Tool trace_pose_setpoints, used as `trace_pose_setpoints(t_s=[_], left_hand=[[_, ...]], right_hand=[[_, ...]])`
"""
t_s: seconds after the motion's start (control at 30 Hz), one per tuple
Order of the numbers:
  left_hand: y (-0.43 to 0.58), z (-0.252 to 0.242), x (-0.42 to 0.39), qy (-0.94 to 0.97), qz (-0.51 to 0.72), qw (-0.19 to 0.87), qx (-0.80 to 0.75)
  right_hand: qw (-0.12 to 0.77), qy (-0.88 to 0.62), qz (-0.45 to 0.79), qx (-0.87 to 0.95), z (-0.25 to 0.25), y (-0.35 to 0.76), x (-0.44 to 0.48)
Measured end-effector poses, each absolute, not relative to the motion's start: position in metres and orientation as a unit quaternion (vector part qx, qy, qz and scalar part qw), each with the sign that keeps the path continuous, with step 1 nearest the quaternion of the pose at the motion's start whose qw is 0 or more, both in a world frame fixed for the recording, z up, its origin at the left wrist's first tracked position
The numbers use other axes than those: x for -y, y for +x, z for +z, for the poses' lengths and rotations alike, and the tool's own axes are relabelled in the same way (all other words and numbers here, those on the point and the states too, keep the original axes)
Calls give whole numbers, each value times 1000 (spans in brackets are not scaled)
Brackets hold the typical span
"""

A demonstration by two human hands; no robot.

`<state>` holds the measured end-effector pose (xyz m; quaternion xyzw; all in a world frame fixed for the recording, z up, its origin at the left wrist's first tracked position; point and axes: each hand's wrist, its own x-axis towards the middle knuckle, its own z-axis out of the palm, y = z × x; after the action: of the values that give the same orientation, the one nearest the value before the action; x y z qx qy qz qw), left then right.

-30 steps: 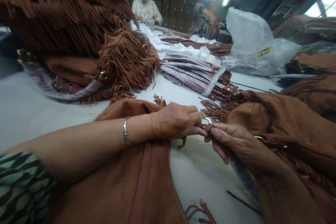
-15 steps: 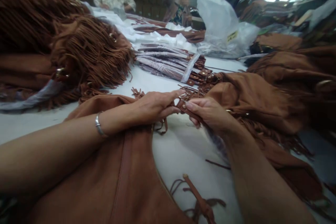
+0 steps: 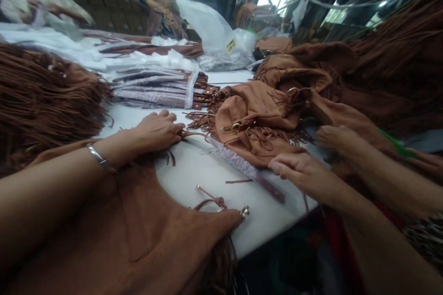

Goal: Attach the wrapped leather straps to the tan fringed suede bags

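Note:
My left hand (image 3: 161,131), with a silver bangle on its wrist, is closed on one end of a brown strap (image 3: 275,190). The strap's middle is wrapped in clear plastic (image 3: 237,161), and its other end lies on the white table. Under my left forearm spreads a brown bag (image 3: 138,221) with a metal clasp (image 3: 244,212) at one corner. My right hand (image 3: 304,175) is closed, its fingers drawn together at the lower edge of a second brown fringed bag (image 3: 263,106). What it pinches, if anything, is hidden.
A co-worker's hand (image 3: 341,140) reaches in at the right, beside mine. Plastic-wrapped straps (image 3: 155,87) lie bundled behind the white table's (image 3: 197,170) middle. Fringed bags (image 3: 44,97) are heaped at the left and right. Two people work across the table near a large plastic bag (image 3: 211,27).
The view has swung right. My hands, earlier together at the strap's end, are now apart; the left keeps that end and the right has moved off to the right. A co-worker's arm has come into view.

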<state>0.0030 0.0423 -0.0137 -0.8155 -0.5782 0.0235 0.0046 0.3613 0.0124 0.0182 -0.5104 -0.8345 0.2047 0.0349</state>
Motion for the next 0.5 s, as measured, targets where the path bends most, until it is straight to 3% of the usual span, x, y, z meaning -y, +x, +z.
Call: trace_pose_setpoints(t_s=[0.13, 0.23, 0.33, 0.5], left_hand=[[36, 6, -31, -853, -3, 78, 516], [71, 18, -9, -869, -44, -20, 492], [103, 23, 18, -874, -3, -138, 466], [123, 14, 39, -867, 5, -179, 465]], right_hand=[[47, -542, 157, 825, -17, 378, 21], [91, -549, 292, 778, -29, 374, 28], [59, -512, 454, 727, -30, 367, 22], [21, -492, 433, 755, -24, 347, 11]])
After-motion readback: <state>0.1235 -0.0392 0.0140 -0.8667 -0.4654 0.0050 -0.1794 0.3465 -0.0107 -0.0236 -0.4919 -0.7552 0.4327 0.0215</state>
